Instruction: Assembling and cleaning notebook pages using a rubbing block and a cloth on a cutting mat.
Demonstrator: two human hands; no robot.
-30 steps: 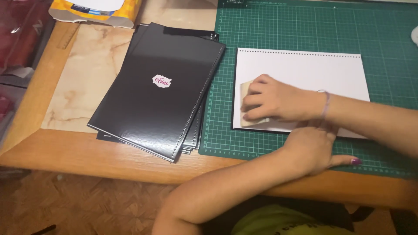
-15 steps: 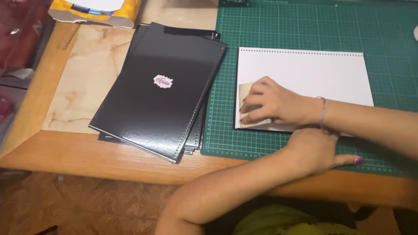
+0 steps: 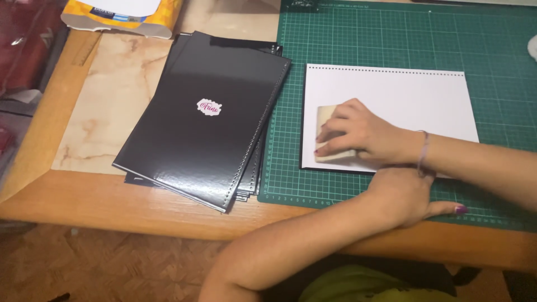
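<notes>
Right now I see the right hand [image 3: 358, 134] pressed flat, fingers together, atop the tan block [image 3: 330, 137] on the white sheet [image 3: 391, 100].

The right hand [image 3: 358, 134] lies palm down, fingers [image 3: 330, 146] curled and pressing flat. The left hand [image 3: 405, 196] rests near the worktop's front edge, crossed beneath the right wrist, thumb stretched out.

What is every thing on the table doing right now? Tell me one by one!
right hand: pressing a tan block flat on the white sheet
tan block: lying flat under the fingers
white sheet: flat on the green cutting mat
left hand: resting palm-down at the mat's near edge
black covers: stacked, closed, askew
yellow package: lying at the table's far edge
</notes>
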